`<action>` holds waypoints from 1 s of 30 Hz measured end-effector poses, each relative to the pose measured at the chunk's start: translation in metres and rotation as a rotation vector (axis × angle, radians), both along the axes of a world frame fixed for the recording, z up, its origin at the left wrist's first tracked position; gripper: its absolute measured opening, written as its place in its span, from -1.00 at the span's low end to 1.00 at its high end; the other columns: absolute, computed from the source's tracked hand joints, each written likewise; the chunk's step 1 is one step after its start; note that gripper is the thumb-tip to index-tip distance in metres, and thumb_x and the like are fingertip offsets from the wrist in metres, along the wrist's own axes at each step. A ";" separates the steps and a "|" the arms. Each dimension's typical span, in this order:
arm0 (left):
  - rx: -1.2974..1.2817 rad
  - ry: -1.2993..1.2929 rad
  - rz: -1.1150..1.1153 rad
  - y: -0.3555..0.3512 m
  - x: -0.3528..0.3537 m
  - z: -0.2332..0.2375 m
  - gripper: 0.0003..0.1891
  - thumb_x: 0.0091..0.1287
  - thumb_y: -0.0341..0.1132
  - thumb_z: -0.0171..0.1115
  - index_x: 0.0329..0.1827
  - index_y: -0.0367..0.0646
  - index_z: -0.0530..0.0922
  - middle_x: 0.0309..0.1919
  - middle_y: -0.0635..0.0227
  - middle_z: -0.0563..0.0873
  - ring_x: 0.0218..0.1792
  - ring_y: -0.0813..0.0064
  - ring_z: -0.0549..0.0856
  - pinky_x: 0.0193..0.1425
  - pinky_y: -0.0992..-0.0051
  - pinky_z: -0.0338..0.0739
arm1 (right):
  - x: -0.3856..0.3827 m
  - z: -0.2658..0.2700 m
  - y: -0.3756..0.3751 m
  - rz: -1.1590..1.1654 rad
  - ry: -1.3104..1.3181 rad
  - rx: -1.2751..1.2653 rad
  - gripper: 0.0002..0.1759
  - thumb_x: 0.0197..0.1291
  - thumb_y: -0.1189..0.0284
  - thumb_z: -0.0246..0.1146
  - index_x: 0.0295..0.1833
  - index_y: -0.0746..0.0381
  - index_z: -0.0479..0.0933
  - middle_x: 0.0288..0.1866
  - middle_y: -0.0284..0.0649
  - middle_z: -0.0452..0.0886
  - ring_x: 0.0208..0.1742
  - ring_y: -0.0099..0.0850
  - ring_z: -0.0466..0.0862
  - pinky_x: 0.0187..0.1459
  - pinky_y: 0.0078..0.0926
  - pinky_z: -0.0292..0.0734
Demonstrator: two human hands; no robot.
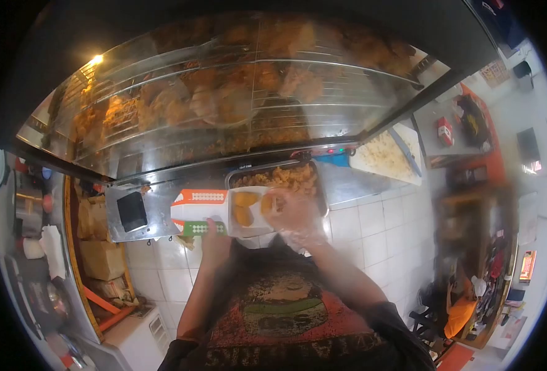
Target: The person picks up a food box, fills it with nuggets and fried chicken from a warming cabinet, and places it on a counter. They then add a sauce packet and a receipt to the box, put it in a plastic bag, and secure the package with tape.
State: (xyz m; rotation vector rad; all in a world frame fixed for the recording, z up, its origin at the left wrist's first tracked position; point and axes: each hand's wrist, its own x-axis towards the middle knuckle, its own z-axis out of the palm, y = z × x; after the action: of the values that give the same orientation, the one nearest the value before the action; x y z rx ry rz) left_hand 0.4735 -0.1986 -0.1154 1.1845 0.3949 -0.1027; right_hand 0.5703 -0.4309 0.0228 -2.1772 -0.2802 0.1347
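Just below centre frame, the left hand [214,242] clamped an open box [199,212] by its lower edge; the right hand [298,216] blurred at its fried pieces [243,215], grip impossible to tell.

A knife [404,151], apparently, lies on a white board [384,167].

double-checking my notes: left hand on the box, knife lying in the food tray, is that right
Not quite: the knife lies on the white board, not in the food tray, as the head view shows. The left hand is on the box.
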 end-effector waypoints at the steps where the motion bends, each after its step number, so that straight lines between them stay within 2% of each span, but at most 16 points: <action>1: -0.022 -0.002 0.003 0.001 -0.001 -0.005 -0.41 0.57 0.09 -0.02 0.51 -0.07 0.25 0.43 0.32 0.44 0.46 0.27 0.39 0.52 0.01 0.25 | -0.002 -0.002 0.005 0.096 -0.050 0.002 -0.58 0.14 0.26 0.37 0.10 0.21 0.63 -0.08 -0.10 0.76 -0.09 -0.27 0.76 -0.02 -0.34 0.63; 3: -0.066 -0.005 0.010 0.001 0.000 -0.006 -0.40 0.57 0.10 -0.03 0.51 -0.05 0.24 0.43 0.33 0.44 0.46 0.27 0.40 0.52 0.02 0.26 | -0.003 -0.002 0.008 0.038 -0.197 0.057 -0.59 0.16 0.33 0.36 0.12 0.22 0.63 -0.09 -0.08 0.75 -0.12 -0.27 0.75 -0.08 -0.34 0.63; 4: 0.043 -0.014 -0.010 0.001 -0.001 -0.002 -0.40 0.57 0.10 -0.03 0.52 -0.04 0.24 0.43 0.32 0.44 0.47 0.27 0.39 0.52 0.01 0.26 | -0.002 -0.003 0.005 0.013 -0.269 0.083 -0.60 0.16 0.36 0.36 0.13 0.22 0.63 -0.10 -0.07 0.74 -0.13 -0.27 0.74 -0.11 -0.34 0.63; 6: -0.054 0.048 0.073 0.001 -0.003 0.017 -0.40 0.57 0.11 -0.05 0.52 -0.03 0.23 0.44 0.32 0.43 0.47 0.27 0.40 0.51 0.00 0.26 | 0.018 -0.016 -0.026 -0.176 0.056 -0.060 -0.57 0.14 0.41 0.38 0.16 0.21 0.62 -0.08 -0.04 0.73 -0.11 -0.27 0.73 -0.10 -0.36 0.62; 7: -0.258 0.119 0.176 0.002 0.000 0.043 -0.40 0.57 0.11 -0.06 0.53 -0.03 0.23 0.44 0.32 0.43 0.46 0.26 0.40 0.51 -0.01 0.27 | 0.024 -0.038 -0.048 -0.221 0.123 -0.108 -0.56 0.14 0.42 0.38 0.17 0.21 0.62 -0.08 -0.04 0.72 -0.08 -0.28 0.73 -0.09 -0.36 0.61; 8: -0.355 0.113 0.222 0.005 -0.001 0.046 -0.40 0.58 0.11 -0.07 0.53 -0.02 0.23 0.44 0.32 0.43 0.46 0.26 0.41 0.50 -0.01 0.28 | 0.031 -0.060 -0.069 -0.262 0.192 -0.157 -0.54 0.13 0.43 0.38 0.19 0.20 0.61 -0.08 -0.04 0.72 -0.06 -0.28 0.72 -0.08 -0.36 0.60; 9: -0.452 0.107 0.268 0.008 -0.002 0.049 -0.41 0.58 0.12 -0.08 0.53 -0.02 0.23 0.44 0.32 0.43 0.46 0.25 0.41 0.50 -0.02 0.28 | 0.033 -0.098 -0.091 -0.258 0.163 -0.180 -0.54 0.14 0.43 0.38 0.20 0.19 0.61 -0.08 -0.05 0.71 -0.02 -0.29 0.70 -0.07 -0.36 0.60; 11: -0.430 -0.060 0.244 0.027 -0.010 0.033 -0.41 0.59 0.12 -0.11 0.53 -0.03 0.24 0.44 0.31 0.43 0.44 0.25 0.43 0.49 -0.03 0.30 | 0.028 -0.134 -0.100 -0.228 0.041 -0.264 -0.52 0.14 0.42 0.37 0.22 0.19 0.59 -0.09 -0.06 0.71 0.05 -0.27 0.68 -0.03 -0.34 0.59; 14: -0.472 -0.137 0.310 0.042 -0.016 0.044 -0.40 0.59 0.12 -0.11 0.53 -0.03 0.24 0.45 0.31 0.43 0.45 0.24 0.43 0.49 -0.02 0.30 | 0.017 -0.134 -0.077 -0.201 -0.203 -0.360 -0.47 0.05 0.41 0.41 0.20 0.24 0.57 -0.12 -0.05 0.70 0.12 -0.15 0.62 0.08 -0.27 0.57; 17: -0.502 -0.204 0.334 0.054 -0.023 0.056 -0.36 0.57 0.13 -0.09 0.56 -0.04 0.20 0.48 0.29 0.39 0.50 0.25 0.35 0.53 0.00 0.24 | 0.027 -0.124 -0.058 -0.220 -0.153 -0.450 -0.49 -0.01 0.42 0.43 0.12 0.27 0.58 -0.08 -0.01 0.69 0.08 -0.10 0.62 0.13 -0.25 0.56; 19: -0.474 -0.219 0.419 0.065 -0.030 0.055 -0.34 0.57 0.14 -0.07 0.58 -0.05 0.17 0.50 0.28 0.36 0.52 0.25 0.31 0.55 0.01 0.20 | 0.039 -0.168 -0.075 -0.198 -0.160 -0.458 -0.56 0.03 0.44 0.38 0.09 0.25 0.60 -0.12 -0.09 0.70 0.09 -0.15 0.63 0.10 -0.26 0.57; 21: -0.370 -0.189 0.481 0.074 -0.036 0.054 -0.33 0.57 0.15 -0.09 0.57 -0.08 0.16 0.48 0.26 0.35 0.50 0.20 0.32 0.54 -0.04 0.19 | 0.042 -0.178 -0.096 -0.240 0.031 -0.234 -0.60 0.07 0.48 0.34 0.08 0.24 0.59 -0.11 -0.14 0.70 0.10 -0.20 0.64 0.08 -0.29 0.58; 24: -0.334 -0.193 0.529 0.086 -0.047 0.049 -0.31 0.56 0.16 -0.10 0.59 -0.08 0.12 0.49 0.26 0.33 0.49 0.17 0.31 0.54 -0.07 0.16 | 0.035 -0.153 -0.115 -0.336 0.433 0.474 -0.57 0.11 0.57 0.26 0.16 0.24 0.55 -0.01 -0.15 0.65 0.13 -0.23 0.62 0.06 -0.36 0.60; 26: -0.379 -0.195 0.547 0.089 -0.051 0.052 -0.28 0.56 0.17 -0.09 0.61 -0.07 0.08 0.52 0.27 0.30 0.51 0.17 0.29 0.56 -0.06 0.13 | 0.027 -0.136 -0.120 -0.317 0.451 0.955 -0.50 0.11 0.63 0.23 0.23 0.24 0.50 0.09 -0.13 0.60 0.14 -0.22 0.61 0.06 -0.39 0.61; 29: -0.359 -0.238 0.535 0.090 -0.056 0.055 -0.27 0.55 0.18 -0.07 0.61 -0.08 0.08 0.52 0.27 0.30 0.52 0.17 0.28 0.56 -0.04 0.13 | 0.031 -0.105 -0.109 -0.476 0.729 1.359 -0.40 0.12 0.64 0.24 0.34 0.27 0.40 0.23 -0.03 0.52 0.17 -0.13 0.59 0.09 -0.36 0.61; 30: -0.371 -0.236 0.534 0.092 -0.058 0.054 -0.28 0.55 0.17 -0.07 0.61 -0.08 0.09 0.52 0.27 0.30 0.52 0.18 0.29 0.56 -0.04 0.14 | 0.028 -0.093 -0.104 -0.446 0.741 1.423 -0.41 0.13 0.64 0.25 0.33 0.27 0.40 0.22 -0.03 0.52 0.17 -0.12 0.59 0.09 -0.34 0.62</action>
State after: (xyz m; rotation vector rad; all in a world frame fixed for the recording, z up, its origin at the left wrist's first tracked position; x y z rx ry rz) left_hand 0.4154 -0.1066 -0.0612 0.6860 0.4482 0.4089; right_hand 0.5979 -0.5349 -0.0699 -0.6414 0.4395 0.3415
